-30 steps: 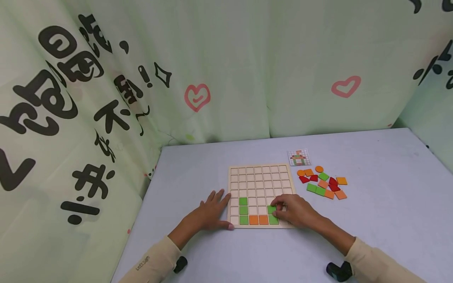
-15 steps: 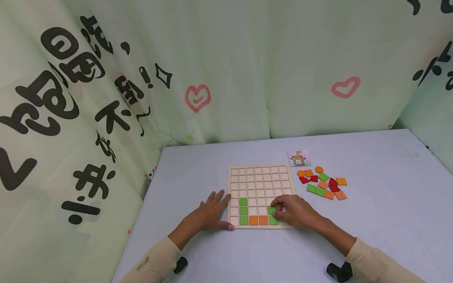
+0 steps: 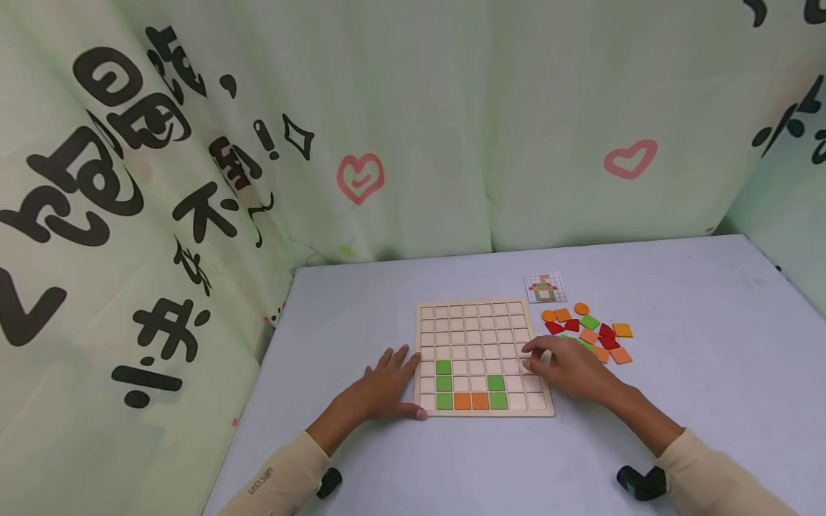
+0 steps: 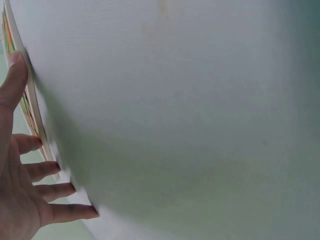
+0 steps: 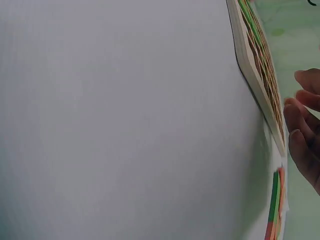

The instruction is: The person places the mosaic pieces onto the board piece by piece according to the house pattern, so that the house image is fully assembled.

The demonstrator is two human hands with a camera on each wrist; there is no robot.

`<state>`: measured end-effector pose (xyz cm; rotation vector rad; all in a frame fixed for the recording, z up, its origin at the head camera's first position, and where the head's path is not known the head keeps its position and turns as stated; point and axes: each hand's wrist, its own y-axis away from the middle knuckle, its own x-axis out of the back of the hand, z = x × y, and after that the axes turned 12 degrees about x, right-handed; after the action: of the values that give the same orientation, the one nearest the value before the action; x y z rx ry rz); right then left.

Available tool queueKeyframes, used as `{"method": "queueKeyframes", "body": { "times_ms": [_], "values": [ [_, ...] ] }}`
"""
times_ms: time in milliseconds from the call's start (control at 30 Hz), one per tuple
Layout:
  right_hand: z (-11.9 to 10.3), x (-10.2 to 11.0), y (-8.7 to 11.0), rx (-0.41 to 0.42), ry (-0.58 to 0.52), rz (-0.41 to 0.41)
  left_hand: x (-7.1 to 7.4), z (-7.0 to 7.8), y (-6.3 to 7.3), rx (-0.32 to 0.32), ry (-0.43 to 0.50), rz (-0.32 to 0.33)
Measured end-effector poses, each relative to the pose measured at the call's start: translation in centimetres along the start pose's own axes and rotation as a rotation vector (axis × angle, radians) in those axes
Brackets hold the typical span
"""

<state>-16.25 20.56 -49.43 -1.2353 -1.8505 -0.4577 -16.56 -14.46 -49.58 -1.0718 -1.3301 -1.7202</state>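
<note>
A wooden grid board (image 3: 473, 331) lies flat on the table. Green square tiles fill a column (image 3: 444, 383) at its left and two cells (image 3: 495, 383) farther right, with two orange tiles (image 3: 471, 401) between them in the bottom row. My left hand (image 3: 385, 387) is spread at the board's left edge, thumb at the near corner; the left wrist view shows its fingers (image 4: 52, 191) stretched along that edge. Over the board's right edge hovers my right hand (image 3: 574, 369), fingers loosely bent. In the right wrist view nothing shows between its fingers (image 5: 300, 117).
Loose pieces lie right of the board: red ones (image 3: 606, 342), orange squares (image 3: 622, 355), orange discs (image 3: 581, 309) and green squares (image 3: 590, 322), some behind my right hand. A small pattern card (image 3: 545, 287) sits beyond them. A curtain (image 3: 426, 129) hangs along the table's back.
My right hand has let go of the green tile in the second row from the bottom and moved right and away, toward the loose pieces. The left hand has stayed put.
</note>
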Motion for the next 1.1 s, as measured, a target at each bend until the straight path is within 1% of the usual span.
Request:
{"method": "queueKeyframes", "body": {
  "times_ms": [100,233,367,467,667,900,1100],
  "values": [
    [1.3,1.2,0.4,-0.031,0.056,0.043,0.0,0.0,0.0,-0.002,-0.003,0.001],
    [2.8,2.5,1.0,-0.099,0.102,0.079,0.0,0.0,0.1,0.0,-0.002,-0.002],
    [3.9,3.0,1.4,-0.142,0.133,0.099,-0.1,-0.1,0.0,0.001,-0.003,-0.002],
    [4.5,3.1,1.4,-0.15,0.145,0.107,-0.1,-0.1,0.0,0.002,-0.005,-0.002],
    [5.1,3.0,1.2,-0.165,0.155,0.082,-0.1,-0.1,0.0,-0.003,-0.01,-0.001],
    [5.0,2.8,0.9,-0.182,0.14,0.067,-0.2,-0.1,-0.1,-0.006,-0.012,-0.001],
    [4.9,2.8,0.5,-0.19,0.154,0.023,-0.2,-0.2,-0.1,-0.005,-0.018,-0.001]
  ]
}}
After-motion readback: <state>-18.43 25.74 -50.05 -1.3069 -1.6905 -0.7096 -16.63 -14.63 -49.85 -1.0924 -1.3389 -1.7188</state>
